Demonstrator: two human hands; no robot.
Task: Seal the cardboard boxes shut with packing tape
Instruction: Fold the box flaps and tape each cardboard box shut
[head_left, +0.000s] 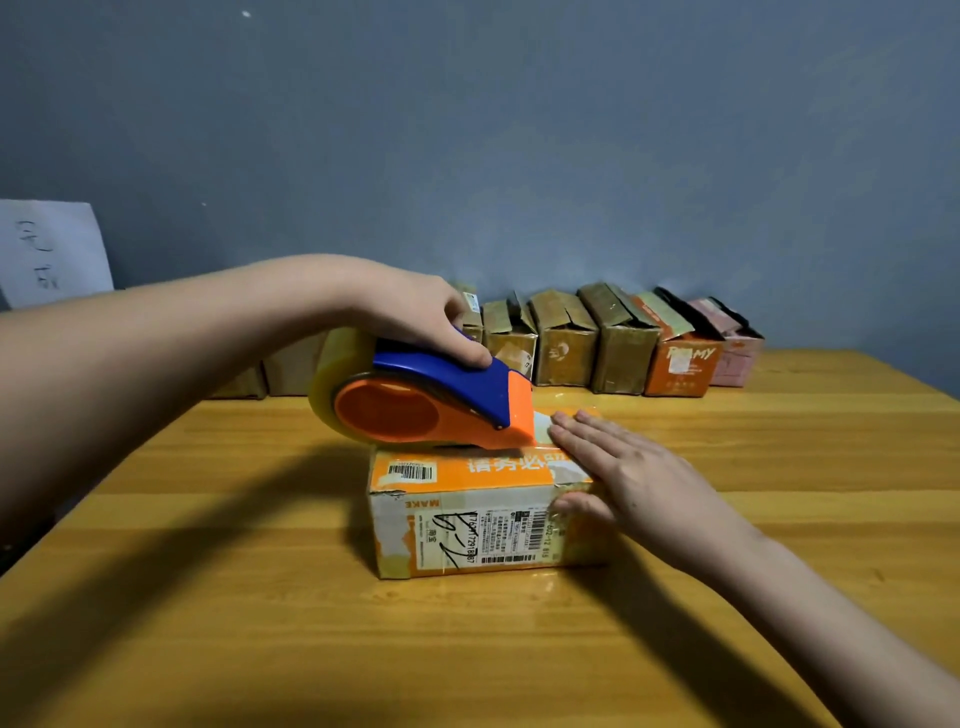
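Head view: the left hand (415, 317) curls its fingers over the blue and orange plastic tape dispenser (431, 402), holding its front down on top of the small orange cardboard box (467, 514), probably so the tape sticks. The right hand (613, 467) lies flat with straight fingers on the box's right end, thumb down the side, most likely to keep it from sliding. The box sits mid-way on the yellow wooden table (260, 623), with room all around. More cardboard boxes (597, 343) line the far edge.
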